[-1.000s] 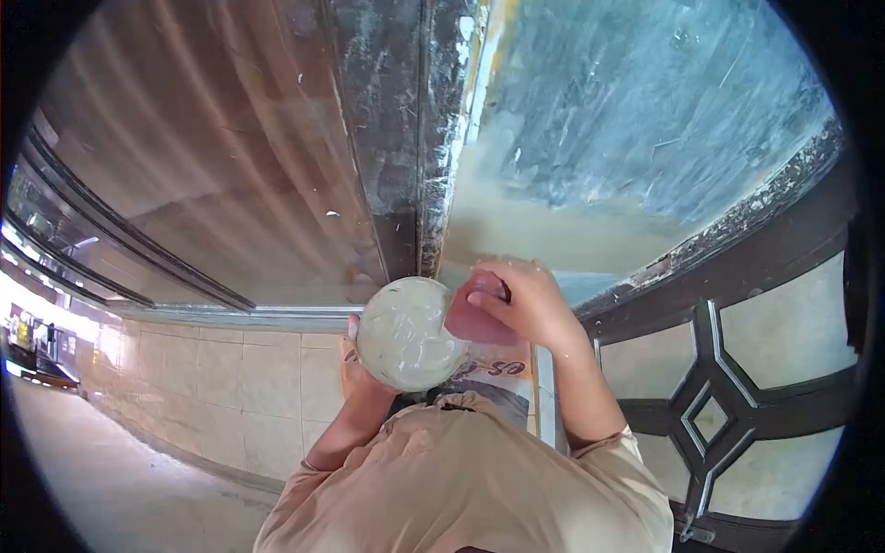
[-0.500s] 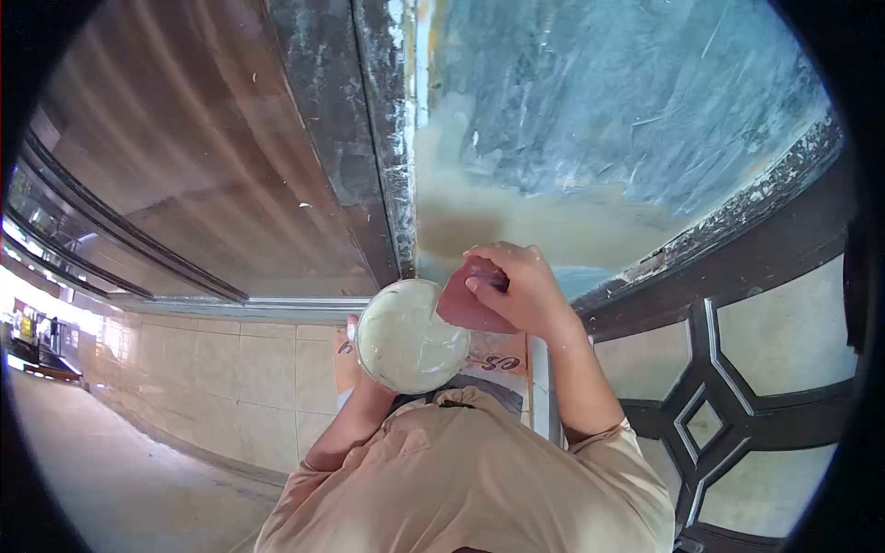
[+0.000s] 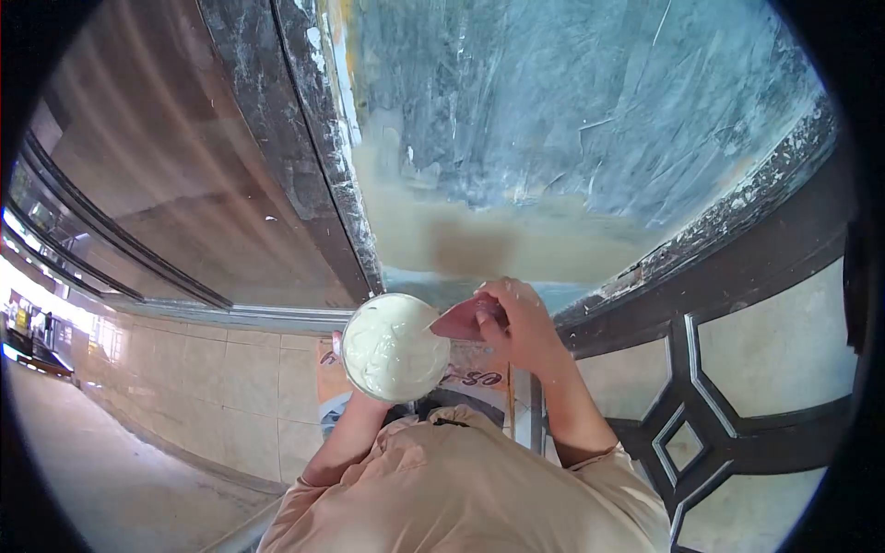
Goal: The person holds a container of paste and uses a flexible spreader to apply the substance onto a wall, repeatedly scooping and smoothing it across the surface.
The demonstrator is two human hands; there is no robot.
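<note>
My left hand holds a round tub of pale putty from underneath, close to my chest; only a few of its fingers show past the tub. Gripped in my right hand is a reddish-brown flat scraper, tilted so its edge rests at the tub's right rim. Just beyond both hands rises a wall panel with streaky blue-grey coating above and a smooth tan band of putty along its lower part.
A dark, paint-flecked vertical frame divides the panel from a brown glass pane at left. A black metal grille with a diamond pattern stands at right. Tiled wall and floor lie below left.
The view has swung right, so the frame sits further left. My right hand has lowered the scraper from above the tub down to its right rim. The tub stays held.
</note>
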